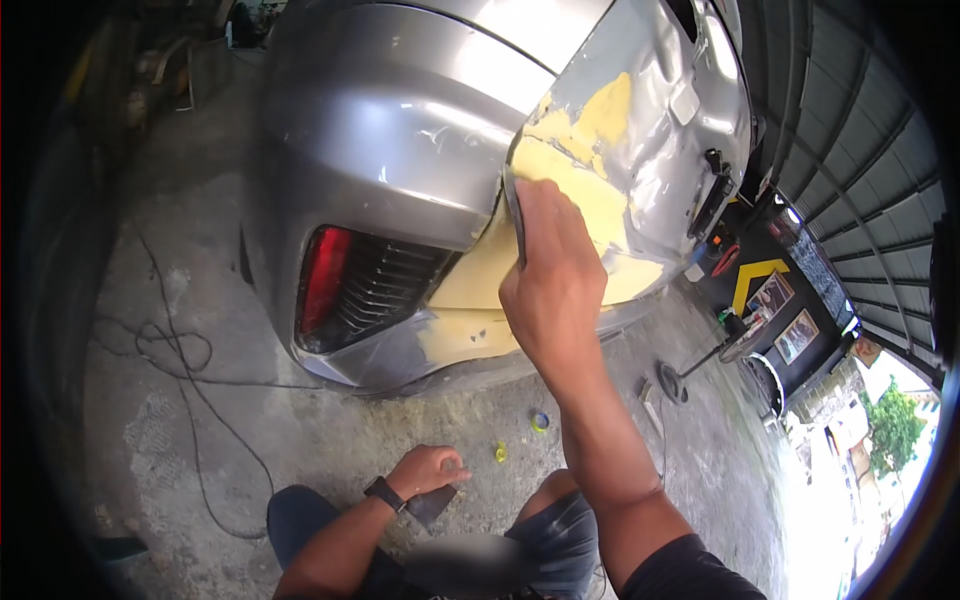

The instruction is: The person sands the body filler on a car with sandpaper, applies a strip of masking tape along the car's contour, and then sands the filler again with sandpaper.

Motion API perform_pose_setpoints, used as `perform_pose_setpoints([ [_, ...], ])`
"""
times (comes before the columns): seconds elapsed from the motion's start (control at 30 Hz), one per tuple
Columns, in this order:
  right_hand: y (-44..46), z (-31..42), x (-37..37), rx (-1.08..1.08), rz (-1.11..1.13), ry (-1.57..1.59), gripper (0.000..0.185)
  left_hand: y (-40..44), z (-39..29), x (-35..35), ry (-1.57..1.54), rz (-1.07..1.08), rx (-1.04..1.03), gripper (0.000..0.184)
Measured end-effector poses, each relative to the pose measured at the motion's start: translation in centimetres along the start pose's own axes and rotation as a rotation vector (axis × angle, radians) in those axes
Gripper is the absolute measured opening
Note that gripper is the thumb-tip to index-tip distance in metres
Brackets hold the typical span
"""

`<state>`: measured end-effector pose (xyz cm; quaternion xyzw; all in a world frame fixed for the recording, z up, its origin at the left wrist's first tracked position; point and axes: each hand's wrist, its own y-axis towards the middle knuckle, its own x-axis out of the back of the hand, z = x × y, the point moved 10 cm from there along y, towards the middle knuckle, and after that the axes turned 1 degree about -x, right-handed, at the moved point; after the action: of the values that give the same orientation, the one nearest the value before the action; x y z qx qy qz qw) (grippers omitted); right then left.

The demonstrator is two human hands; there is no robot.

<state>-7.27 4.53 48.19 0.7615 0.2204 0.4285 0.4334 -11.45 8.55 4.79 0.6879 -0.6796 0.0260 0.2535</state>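
Observation:
My right hand (555,265) is closed on a thin dark strip (517,225) that looks like sandpaper. It presses this against the yellow body filler (575,190) on the car's rear corner, just beside the panel gap. My left hand (428,470), with a watch on the wrist, is low over my lap, fingers curled. From under it sticks out a dark grey sheet (432,506), apparently sandpaper pinched in the fingers. Left of my right hand is the black tail light housing (385,285) with a red lens. More filler patches spread over the bare grey side panel.
On the concrete floor (190,440) lie a looped cable (195,380), a blue tape roll (540,421) and a small yellow-green ring (501,452). A stand with a round base (672,382) is at the right. Framed pictures (797,336) hang on the dark wall.

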Motion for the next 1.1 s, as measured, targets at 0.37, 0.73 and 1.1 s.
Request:
perform_pose_setpoints([
  [0.37, -0.5, 0.0, -0.1, 0.058, -0.106, -0.037, 0.044, 0.0, 0.1, -0.6, 0.028, 0.024, 0.042, 0.043],
  [0.73, -1.4, -0.4, 0.5, 0.038, -0.086, 0.019, 0.048, -0.2, -0.8, 0.3, -0.012, -0.002, 0.041, 0.043],
  [1.1, -0.2, 1.0, 0.5, -0.007, -0.066, 0.019, 0.050, 0.0, -0.3, 0.1, -0.011, 0.019, 0.052, 0.043],
])
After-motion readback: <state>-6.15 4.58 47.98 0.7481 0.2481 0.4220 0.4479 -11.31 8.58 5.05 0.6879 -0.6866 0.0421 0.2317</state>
